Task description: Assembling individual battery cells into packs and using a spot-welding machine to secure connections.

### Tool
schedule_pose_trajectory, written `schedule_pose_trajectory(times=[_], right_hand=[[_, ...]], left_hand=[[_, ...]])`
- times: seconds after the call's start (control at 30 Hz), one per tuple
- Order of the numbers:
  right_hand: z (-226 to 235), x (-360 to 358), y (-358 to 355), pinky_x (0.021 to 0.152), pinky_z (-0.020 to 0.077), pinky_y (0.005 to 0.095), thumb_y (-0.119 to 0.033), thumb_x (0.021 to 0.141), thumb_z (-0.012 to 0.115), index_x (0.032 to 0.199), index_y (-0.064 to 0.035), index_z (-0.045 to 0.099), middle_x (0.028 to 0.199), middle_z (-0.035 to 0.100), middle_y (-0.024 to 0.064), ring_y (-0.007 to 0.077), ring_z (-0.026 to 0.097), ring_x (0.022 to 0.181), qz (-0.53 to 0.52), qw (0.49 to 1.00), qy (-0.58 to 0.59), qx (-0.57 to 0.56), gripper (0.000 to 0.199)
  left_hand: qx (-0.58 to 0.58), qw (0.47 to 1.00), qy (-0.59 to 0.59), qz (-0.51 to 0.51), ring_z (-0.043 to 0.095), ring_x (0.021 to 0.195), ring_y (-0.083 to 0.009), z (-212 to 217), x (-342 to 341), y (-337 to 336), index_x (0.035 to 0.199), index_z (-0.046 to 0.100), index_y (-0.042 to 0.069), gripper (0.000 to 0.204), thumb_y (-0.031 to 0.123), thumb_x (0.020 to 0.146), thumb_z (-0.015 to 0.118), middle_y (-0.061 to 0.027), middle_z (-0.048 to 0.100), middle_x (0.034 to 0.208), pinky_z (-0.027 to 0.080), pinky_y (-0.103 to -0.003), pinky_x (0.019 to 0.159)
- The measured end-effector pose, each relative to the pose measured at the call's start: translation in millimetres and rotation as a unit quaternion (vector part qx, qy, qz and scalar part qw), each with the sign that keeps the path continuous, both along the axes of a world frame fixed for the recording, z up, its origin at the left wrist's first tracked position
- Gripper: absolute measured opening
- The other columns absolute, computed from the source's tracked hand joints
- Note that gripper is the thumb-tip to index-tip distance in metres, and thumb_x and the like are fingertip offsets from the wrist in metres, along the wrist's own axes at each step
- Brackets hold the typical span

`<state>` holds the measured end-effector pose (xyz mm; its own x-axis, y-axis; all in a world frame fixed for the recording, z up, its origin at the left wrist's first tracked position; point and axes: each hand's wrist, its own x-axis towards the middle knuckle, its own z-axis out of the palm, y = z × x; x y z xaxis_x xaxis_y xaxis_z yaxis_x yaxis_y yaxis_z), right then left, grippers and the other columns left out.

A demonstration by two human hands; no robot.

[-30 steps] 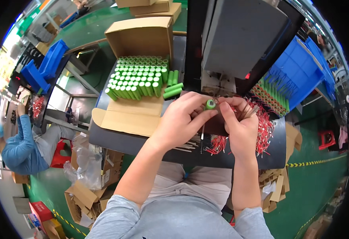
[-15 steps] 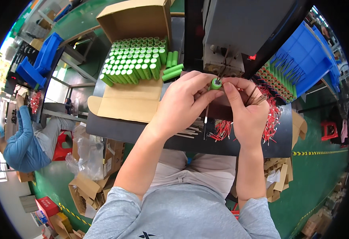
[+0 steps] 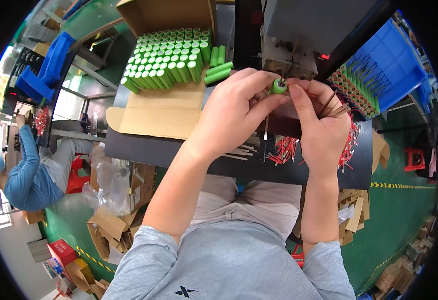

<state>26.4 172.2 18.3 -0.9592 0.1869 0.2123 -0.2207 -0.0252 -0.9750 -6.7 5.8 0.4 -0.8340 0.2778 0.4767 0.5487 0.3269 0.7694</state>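
Alignment seems the step in hand: your left grip [image 3: 234, 110] clasps a green cylinder [image 3: 279, 89] in front of the grey machine [image 3: 319, 25], while your right grip [image 3: 324, 130], closed around brown strips [image 3: 336, 111], sits beside its end. The next move likely calls for steadiness.

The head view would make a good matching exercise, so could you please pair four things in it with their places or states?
1. Left hand
2. Standing green battery cells
3. Red wires
4. Co-worker in a blue top

A. Seated at the far left
B. Strewn on the black tabletop
C. Pinching a single green cell
D. In rows on the opened cardboard box

Pairs: 1-C, 2-D, 3-B, 4-A
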Motion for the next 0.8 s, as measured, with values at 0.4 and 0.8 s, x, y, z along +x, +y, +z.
schedule_pose_trajectory(times=[0.4, 0.8], right_hand=[[0.1, -0.1, -1.2, 0.073, 0.0529, 0.0202, -0.009, 0.099, 0.074, 0.109, 0.0033, 0.074, 0.094, 0.077, 0.0033, 0.0049, 0.067, 0.081, 0.01, 1.0, -0.002, 0.003, 0.016], [14.0, 50.5, 54.8, 0.059, 0.0409, 0.0186, 0.006, 0.088, 0.077, 0.119, -0.004, 0.075, 0.098, 0.069, -0.0003, 0.001, 0.056, 0.074, 0.182, 0.972, 0.002, 0.151, 0.033]], left_hand=[[0.001, 1.0, -0.025, -0.01, 0.069, 0.072, -0.0126, 2.8, 1.9, -3.6, 0.116, 0.068, -0.004, 0.025, 0.006, 0.095, 0.074, -0.0066, 0.064, 0.089, 0.055, -0.027, 0.065], [0.0, 0.979, -0.121, -0.166, 0.062, 0.078, -0.0253, 17.0, 55.5, -6.3, 0.108, 0.07, 0.002, 0.022, 0.016, 0.092, 0.078, -0.0118, 0.064, 0.091, 0.05, -0.036, 0.07]])
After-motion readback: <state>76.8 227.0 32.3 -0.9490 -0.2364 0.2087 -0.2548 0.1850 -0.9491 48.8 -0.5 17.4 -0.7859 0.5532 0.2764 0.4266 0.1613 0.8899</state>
